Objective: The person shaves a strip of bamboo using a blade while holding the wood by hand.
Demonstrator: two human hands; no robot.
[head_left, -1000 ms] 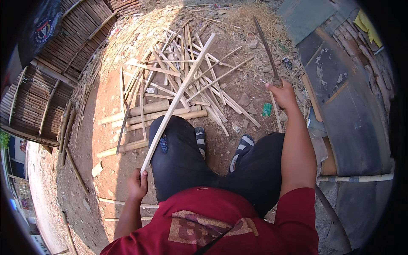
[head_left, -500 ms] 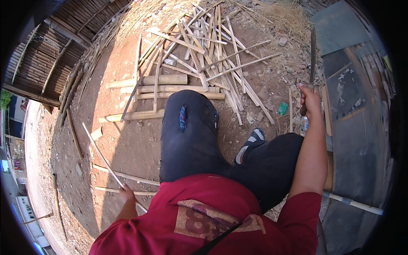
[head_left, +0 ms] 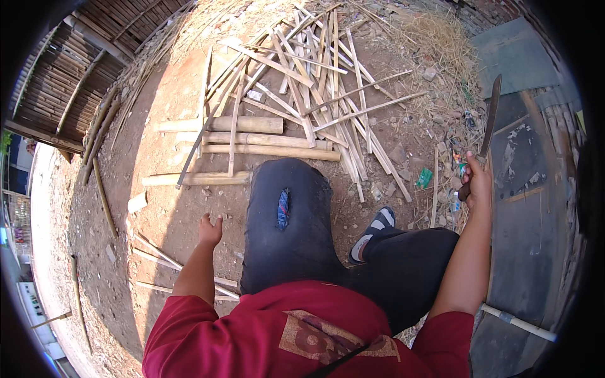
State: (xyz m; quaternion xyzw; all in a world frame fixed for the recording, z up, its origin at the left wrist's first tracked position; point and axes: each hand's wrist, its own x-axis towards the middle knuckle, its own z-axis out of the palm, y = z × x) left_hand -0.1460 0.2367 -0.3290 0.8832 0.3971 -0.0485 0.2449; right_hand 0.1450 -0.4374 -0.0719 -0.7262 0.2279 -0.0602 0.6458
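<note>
My right hand grips the dark handle of a machete, its long blade pointing up and away at my right. My left hand hangs over the dirt left of my knee, fingers apart, holding nothing. Several thin bamboo strips lie on the ground beneath and beside my left forearm, one crossing the others at a slant. Beyond the hand, a bamboo pole rests on the ground.
A large tangled heap of split bamboo strips lies ahead. Bamboo poles lie in front of it. Dark sheets and a white pipe are at my right. A bamboo-slat structure stands far left.
My left hand has let go of a bamboo strip, which now lies on the ground, and has moved forward and right. The machete in my right hand has moved slightly right and tilted.
</note>
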